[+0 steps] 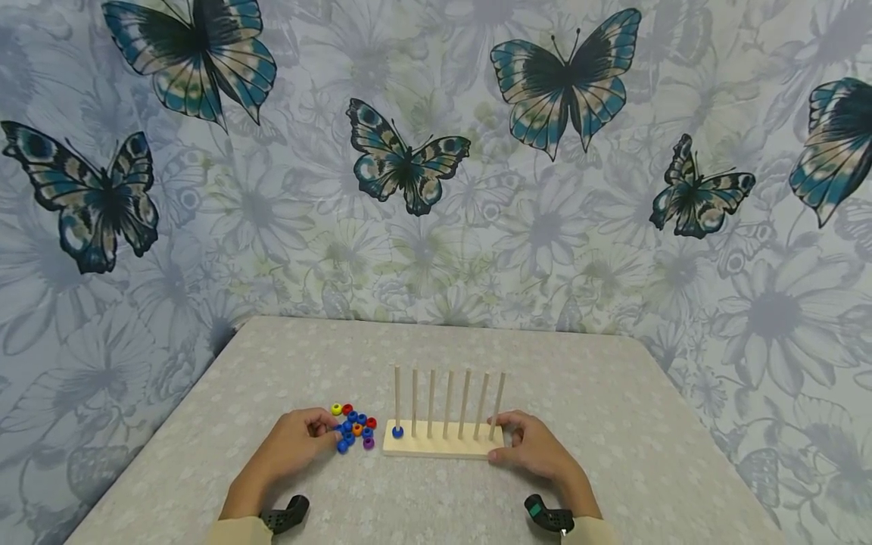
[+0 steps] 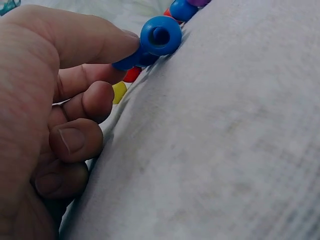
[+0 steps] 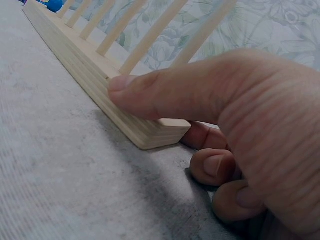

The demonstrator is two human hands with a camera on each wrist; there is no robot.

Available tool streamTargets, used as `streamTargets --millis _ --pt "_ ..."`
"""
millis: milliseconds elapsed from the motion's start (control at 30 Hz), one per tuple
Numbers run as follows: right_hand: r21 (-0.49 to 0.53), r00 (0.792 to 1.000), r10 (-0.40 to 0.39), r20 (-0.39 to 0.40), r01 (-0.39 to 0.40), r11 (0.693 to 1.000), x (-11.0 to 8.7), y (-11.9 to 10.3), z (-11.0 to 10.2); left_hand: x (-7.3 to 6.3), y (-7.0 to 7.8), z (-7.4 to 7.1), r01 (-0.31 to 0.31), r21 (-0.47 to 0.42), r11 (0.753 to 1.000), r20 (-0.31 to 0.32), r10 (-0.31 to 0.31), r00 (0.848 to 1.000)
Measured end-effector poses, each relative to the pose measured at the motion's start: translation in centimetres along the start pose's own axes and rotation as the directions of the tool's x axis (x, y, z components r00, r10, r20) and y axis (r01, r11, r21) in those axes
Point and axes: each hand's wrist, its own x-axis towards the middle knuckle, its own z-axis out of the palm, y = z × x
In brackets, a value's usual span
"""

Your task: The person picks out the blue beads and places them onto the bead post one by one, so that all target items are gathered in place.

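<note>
Here, pinching a blue bead [image 2: 128,61] in the left hand [image 1: 294,440], beside loose beads [image 1: 357,429] (yellow, red, orange, purple, more blue) lying nearer the counter's [image 1: 579,371] left edge than the pegboard [image 1: 437,447]. Gripping the pegboard's right end in the right hand [image 1: 531,446], with another blue bead [image 1: 398,433] on the leftmost peg [image 1: 397,393], well apart from the counter's far edge.

Narrow gap between beads [image 1: 357,429] and board [image 1: 437,446] (seven upright pegs [image 1: 448,405] as obstacles)

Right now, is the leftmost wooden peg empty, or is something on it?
Not empty: one blue bead sits around the foot of the leftmost peg; above it, the peg is bare.
</note>
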Motion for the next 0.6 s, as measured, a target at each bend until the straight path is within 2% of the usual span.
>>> streamTargets --millis 267,600 --pt "0.007 1.0 0.004 0.0 -0.004 1.0 0.29 -0.09 0.0 0.02 -0.28 -0.17 -0.038 -0.009 0.999 -0.054 0.037 0.998" --pt "0.019 1.0 -0.005 0.009 0.004 1.0 0.16 0.27 0.21 -0.25 -0.38 -0.07 -0.016 -0.052 0.999 -0.105 0.01 0.994"
